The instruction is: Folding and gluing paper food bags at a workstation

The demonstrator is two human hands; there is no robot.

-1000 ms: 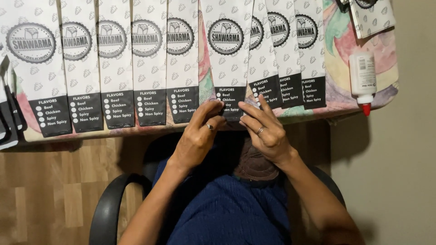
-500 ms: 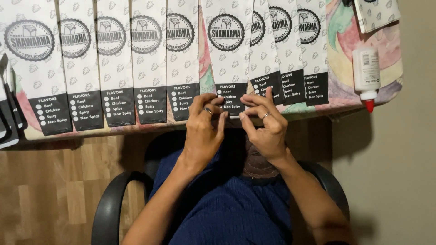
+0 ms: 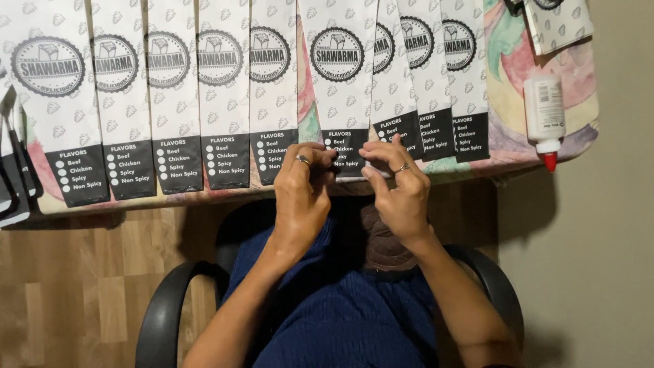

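White paper with a black printed band at its bottom end: that is the bag (image 3: 342,88) both hands are working, and its lower end hangs at the near edge of the table (image 3: 524,146), just right of the middle. The left hand (image 3: 300,194) has thumb and forefinger drawn together on the left corner of the black band; the right hand (image 3: 398,187) pinches the right corner the same way, fingers closed on the paper, not spread. Each hand wears a ring. To my eye the bottom end is being folded or pressed, though the fold itself is hidden behind the fingers. Doing it well would mean keeping both corners level with each other, holding the paper taut between the pinches, and running the crease square to the long sides, so the bag lies as flat as its neighbours.

Outward from the grip, matching bags (image 3: 177,95) lie side by side, overlapping, along the near edge towards the left corner, and more overlap to the right. Near the right edge a white glue bottle (image 3: 545,112) with a red tip lies apart from the bags. A patterned cloth covers the table. Below, a black chair (image 3: 167,310) stands on a wooden floor.
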